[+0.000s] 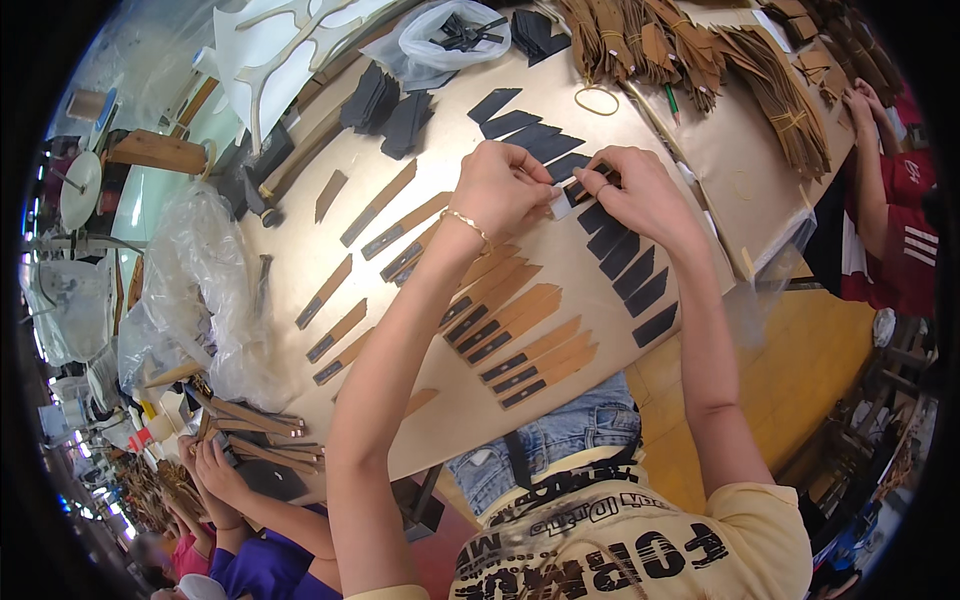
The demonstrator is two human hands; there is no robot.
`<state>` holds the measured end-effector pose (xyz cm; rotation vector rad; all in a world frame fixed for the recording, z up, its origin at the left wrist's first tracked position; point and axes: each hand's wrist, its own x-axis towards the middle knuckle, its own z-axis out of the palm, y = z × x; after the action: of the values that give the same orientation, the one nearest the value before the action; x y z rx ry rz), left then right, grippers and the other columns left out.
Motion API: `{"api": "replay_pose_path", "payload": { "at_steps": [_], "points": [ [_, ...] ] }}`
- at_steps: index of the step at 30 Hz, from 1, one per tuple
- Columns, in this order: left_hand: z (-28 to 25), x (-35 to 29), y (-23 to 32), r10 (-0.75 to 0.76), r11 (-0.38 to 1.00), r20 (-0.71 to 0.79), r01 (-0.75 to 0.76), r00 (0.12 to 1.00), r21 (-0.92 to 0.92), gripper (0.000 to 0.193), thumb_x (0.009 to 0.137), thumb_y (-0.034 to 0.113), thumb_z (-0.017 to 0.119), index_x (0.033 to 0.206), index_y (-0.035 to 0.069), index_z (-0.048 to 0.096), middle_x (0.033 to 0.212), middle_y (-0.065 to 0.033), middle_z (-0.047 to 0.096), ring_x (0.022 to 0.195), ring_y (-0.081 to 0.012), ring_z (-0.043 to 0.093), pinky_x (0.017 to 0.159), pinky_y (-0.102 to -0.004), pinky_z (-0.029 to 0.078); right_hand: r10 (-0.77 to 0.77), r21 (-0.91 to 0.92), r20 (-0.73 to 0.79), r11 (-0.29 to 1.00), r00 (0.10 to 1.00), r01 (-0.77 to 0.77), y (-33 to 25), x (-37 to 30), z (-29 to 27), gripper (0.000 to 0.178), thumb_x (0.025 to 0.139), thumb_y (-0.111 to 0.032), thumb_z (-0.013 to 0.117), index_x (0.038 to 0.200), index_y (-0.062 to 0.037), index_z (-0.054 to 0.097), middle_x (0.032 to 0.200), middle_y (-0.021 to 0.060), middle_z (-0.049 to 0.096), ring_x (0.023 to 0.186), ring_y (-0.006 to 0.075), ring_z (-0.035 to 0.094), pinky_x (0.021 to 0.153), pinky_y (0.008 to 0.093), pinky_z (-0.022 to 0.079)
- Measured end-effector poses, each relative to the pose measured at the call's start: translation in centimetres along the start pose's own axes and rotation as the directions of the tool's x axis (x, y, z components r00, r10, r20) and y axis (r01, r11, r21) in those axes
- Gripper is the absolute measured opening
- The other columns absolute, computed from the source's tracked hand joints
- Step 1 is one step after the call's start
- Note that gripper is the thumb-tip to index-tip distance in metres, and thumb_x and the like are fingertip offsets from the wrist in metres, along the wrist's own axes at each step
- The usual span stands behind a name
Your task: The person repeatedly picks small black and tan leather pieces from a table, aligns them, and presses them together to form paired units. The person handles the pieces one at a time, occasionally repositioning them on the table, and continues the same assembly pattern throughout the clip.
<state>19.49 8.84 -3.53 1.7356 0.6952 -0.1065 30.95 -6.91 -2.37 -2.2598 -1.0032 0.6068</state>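
Honestly, with your left hand (505, 188) pinching the white tab (560, 205) and right hand (640, 195) a dark strip (576, 191), keep both steady, well inside the surface's (310, 243) near edge.

Pale yellow T-shirt (740, 525) with black lettering (660, 556), faded blue jeans (565, 424), and a gold-toned bracelet (468, 221), seemingly chain-link.

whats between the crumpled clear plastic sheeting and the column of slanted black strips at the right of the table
Flat brown strips, most with dark patches at one end, partly hidden by the left forearm, in the head view.
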Motion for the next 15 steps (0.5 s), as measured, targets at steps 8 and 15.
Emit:
{"api": "replay_pose_path", "payload": {
  "at_steps": [8,15],
  "points": [
    [0.5,0.6,0.4,-0.094,0.995,0.038,0.095,0.995,-0.022,0.013,0.079,0.005,0.079,0.080,-0.004,0.069,0.070,-0.0103,0.072,0.056,-0.0098,0.067,0.054,-0.0197,0.052,0.036,-0.009,0.032,0.999,0.999,-0.036,-0.2,0.0,-0.4,0.032,0.091,-0.025,0.065,0.089,0.0067,0.069,0.067,0.0179,0.064,0.059,0.0248,0.057,0.059,0.0385,0.045],
    [1.2,0.3,1.1,-0.092,0.996,-0.037,0.091,0.995,-0.008,0.010,0.076,0.002,0.077,0.074,-0.005,0.069,0.068,-0.0105,0.071,0.059,-0.0136,0.070,0.055,-0.0241,0.056,-0.039,0.048,-0.001,0.998,0.999,0.039,0.2,-0.3,-0.1,0.038,0.090,-0.034,0.068,0.090,0.0039,0.072,0.074,0.0186,0.064,0.070,0.0320,0.062,0.066,0.0400,0.048]
  ]
}}
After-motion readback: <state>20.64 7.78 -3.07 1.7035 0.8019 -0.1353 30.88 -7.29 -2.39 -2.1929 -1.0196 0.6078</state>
